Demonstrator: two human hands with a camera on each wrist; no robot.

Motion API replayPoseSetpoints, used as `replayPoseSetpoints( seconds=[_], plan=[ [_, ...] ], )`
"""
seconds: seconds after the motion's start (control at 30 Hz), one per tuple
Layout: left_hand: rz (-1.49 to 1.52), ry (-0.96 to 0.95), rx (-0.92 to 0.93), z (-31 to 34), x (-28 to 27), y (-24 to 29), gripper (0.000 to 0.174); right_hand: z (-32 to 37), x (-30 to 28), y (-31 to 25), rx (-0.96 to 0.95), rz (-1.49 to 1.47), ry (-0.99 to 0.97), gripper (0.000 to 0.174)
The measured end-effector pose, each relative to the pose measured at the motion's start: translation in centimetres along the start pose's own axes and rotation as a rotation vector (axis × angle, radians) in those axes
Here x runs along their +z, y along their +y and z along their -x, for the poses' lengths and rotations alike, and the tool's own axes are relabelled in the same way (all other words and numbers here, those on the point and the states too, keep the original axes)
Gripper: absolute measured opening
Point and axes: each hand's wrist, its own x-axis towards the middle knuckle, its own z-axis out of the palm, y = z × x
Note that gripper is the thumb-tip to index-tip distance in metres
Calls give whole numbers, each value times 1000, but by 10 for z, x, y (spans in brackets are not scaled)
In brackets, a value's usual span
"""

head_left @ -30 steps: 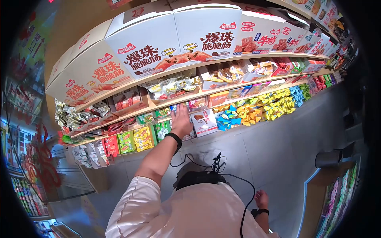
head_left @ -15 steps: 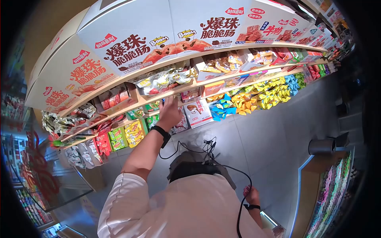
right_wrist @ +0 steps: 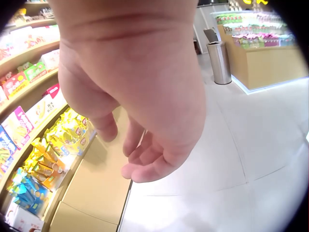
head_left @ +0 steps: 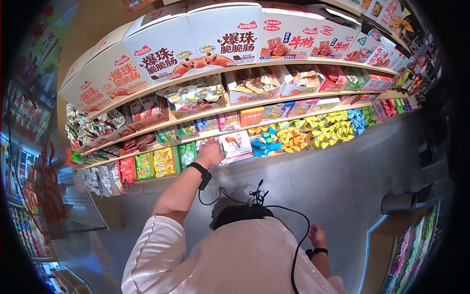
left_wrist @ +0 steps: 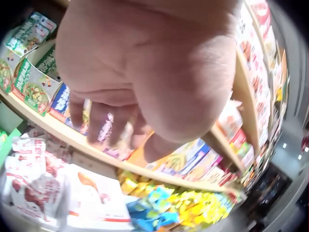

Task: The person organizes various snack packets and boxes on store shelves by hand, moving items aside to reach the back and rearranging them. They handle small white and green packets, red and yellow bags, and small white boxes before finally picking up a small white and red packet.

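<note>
My left hand [head_left: 211,153] reaches to the lowest shelf row, in front of white packets with red print [left_wrist: 31,179] that stand beside a white box [head_left: 236,145]. In the left wrist view its palm fills the upper middle, and its loosely bent fingers [left_wrist: 107,121] overlap the small boxes of the row above. Nothing shows in its grip. My right hand [right_wrist: 149,140] hangs by my side over the floor, fingers loosely curled and holding nothing.
Green packets [head_left: 187,156] and yellow packets [head_left: 164,161] stand left of my left hand. Blue, orange and yellow bags [head_left: 320,133] lie to the right. Large printed cartons [head_left: 225,36] line the top. A black cable [head_left: 306,245] hangs down my front. A bin [right_wrist: 220,63] stands beyond.
My left hand has come down from the blue packs on the row above to the white packets at the bottom. My right hand still hangs at my side.
</note>
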Motion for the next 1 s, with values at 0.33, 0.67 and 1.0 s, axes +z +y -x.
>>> replayPoseSetpoints(
  seconds=[0.33, 0.67, 1.0],
  plan=[
    [920, 416, -67, 157, 8, 31, 16, -54, -100, 72, 195, -103, 109, 22],
    [688, 306, -56, 232, -4, 29, 20, -140, 81, -88, -189, 666, -260, 22],
    [716, 336, -121, 265, -23, -22, 22, 186, 412, -274, -1923, 827, -745, 36]
  ],
)
